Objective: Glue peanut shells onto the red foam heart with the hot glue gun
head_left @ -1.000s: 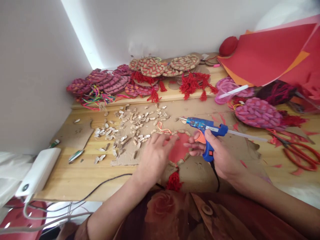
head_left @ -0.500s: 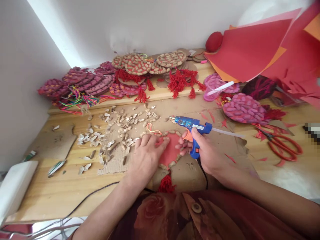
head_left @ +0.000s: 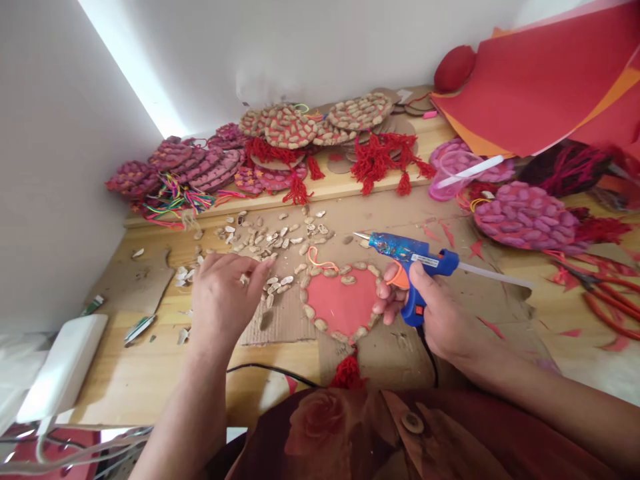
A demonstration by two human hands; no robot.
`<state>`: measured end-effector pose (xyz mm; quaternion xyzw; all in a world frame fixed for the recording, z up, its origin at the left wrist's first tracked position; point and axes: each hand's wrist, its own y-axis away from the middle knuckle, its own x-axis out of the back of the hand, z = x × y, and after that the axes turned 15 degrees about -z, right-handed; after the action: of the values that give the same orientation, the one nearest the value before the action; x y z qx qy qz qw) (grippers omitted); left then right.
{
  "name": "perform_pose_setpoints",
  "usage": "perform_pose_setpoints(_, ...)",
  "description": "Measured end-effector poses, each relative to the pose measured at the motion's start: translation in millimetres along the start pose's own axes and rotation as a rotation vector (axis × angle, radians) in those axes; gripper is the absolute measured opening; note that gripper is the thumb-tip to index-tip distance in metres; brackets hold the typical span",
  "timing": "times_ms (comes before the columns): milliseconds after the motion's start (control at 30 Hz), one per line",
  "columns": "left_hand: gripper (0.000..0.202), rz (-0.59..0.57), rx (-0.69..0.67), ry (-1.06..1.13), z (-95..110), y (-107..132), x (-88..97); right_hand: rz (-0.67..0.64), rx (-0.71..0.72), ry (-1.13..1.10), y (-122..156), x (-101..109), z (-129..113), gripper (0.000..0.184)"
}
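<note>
My right hand [head_left: 425, 307] grips a blue glue gun [head_left: 400, 253] with an orange trigger; its nozzle points left, and a glue stick sticks out behind. Just left of it lies a red heart [head_left: 340, 301] edged with peanut shells, a red tassel [head_left: 347, 373] at its lower tip. A lone shell [head_left: 349, 280] sits inside the heart near the top, and an orange cord loop [head_left: 317, 260] lies at its upper edge. My left hand [head_left: 225, 293] is over the scattered peanut shells [head_left: 280, 237], its fingers curled in; what they hold is hidden.
Finished shell-covered pieces [head_left: 290, 127] with tassels are stacked along the back ledge. On the right are a pink shell piece [head_left: 525, 217], red-handled scissors [head_left: 610, 303] and red sheets [head_left: 540, 93]. A white power strip [head_left: 65, 367] stands at left; a black cable [head_left: 270, 368] runs in front.
My left hand has left the heart and moved left over the loose shells, uncovering the heart. The right hand still holds the glue gun beside the heart. The view has shifted somewhat.
</note>
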<state>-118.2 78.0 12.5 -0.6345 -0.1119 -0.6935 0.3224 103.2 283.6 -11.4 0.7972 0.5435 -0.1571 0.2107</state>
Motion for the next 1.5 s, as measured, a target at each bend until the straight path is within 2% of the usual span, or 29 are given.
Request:
perform_pose_setpoints(67,0.019,-0.001,0.031,-0.006,-9.4,-0.9,-0.9,-0.01,0.009,0.014,0.0,0.4,-0.4,0.038)
perform_pose_setpoints(133,0.021,-0.003,0.062,0.007,-15.1,-1.4,-2.0,-0.011,0.016,0.033,0.1,0.5,-0.4,0.036)
perform_pose_setpoints(300,0.016,-0.059,0.214,0.029,-21.6,-3.7,5.0,0.024,0.007,0.048,0.7,0.6,0.9,0.035)
perform_pose_setpoints(467,0.032,-0.168,0.387,0.017,-24.3,-4.2,9.9,0.041,-0.004,0.041,-1.6,2.7,2.1,0.038)
perform_pose_setpoints(533,0.029,-0.198,0.361,0.074,-24.7,-3.0,6.5,0.043,-0.018,0.04,-3.1,3.4,2.8,0.039)
perform_pose_setpoints(667,0.021,-0.235,0.198,0.263,-25.1,-0.3,-2.5,0.036,-0.029,0.036,-5.6,4.1,3.4,0.039)
perform_pose_setpoints(800,0.015,-0.329,0.138,0.251,-28.6,1.0,-7.2,0.035,-0.035,0.05,-6.6,4.8,2.6,0.039)
perform_pose_setpoints(933,0.02,-0.263,0.175,0.151,-36.6,2.7,-4.9,0.046,-0.04,0.077,-6.5,6.1,2.8,0.04)
perform_pose_setpoints(1067,0.029,-0.189,0.175,0.158,-41.6,4.5,-1.8,0.077,-0.052,0.068,-7.4,5.4,3.8,0.038)
perform_pose_setpoints(1300,0.042,-0.222,0.021,0.156,-32.5,-0.8,-18.8,0.079,-0.053,0.085,-8.7,3.2,2.5,0.039)
perform_pose_setpoints(1433,0.037,-0.112,0.067,0.156,-31.6,-3.0,-18.9,0.103,-0.048,0.061,-7.8,3.0,2.4,0.04)
perform_pose_setpoints(1500,0.034,-0.108,0.083,0.16,-31.5,-3.4,-19.5,0.106,-0.048,0.057,-7.4,2.6,2.1,0.04)
